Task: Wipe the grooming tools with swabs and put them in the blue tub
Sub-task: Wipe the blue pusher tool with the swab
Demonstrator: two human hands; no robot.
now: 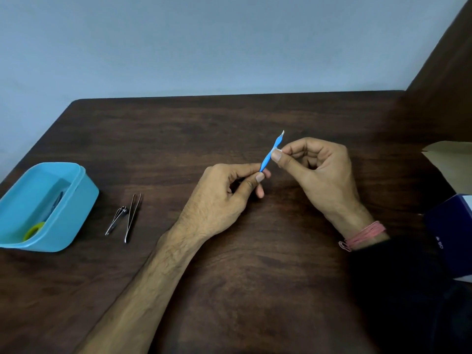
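- Blue cuticle pusher [268,155] is mid-frame above the table [229,277], well apart from the blue tub [76,200] at the left edge.
- Risk, I'd guess: it's pinched only by its lower end, so a hard rub could twist it loose or the pointed tip could jab a finger.
- Left hand [224,198] pinches the bottom end, fingers curled.
- Right hand [316,172] pinches mid-handle, something pale under the thumb, probably the swab, can't tell.
- Nail clipper [117,221] and tweezers [133,217] lie beside the tub, not yet in.

Count on the table [255,277]: one blue tub [76,200], holding one pair of scissors [38,226]; one nail clipper [116,220]; one pair of tweezers [132,217]; one blue-handled tool [269,154]; two hands, left [224,198] and right [319,175]; one dark box [452,238].
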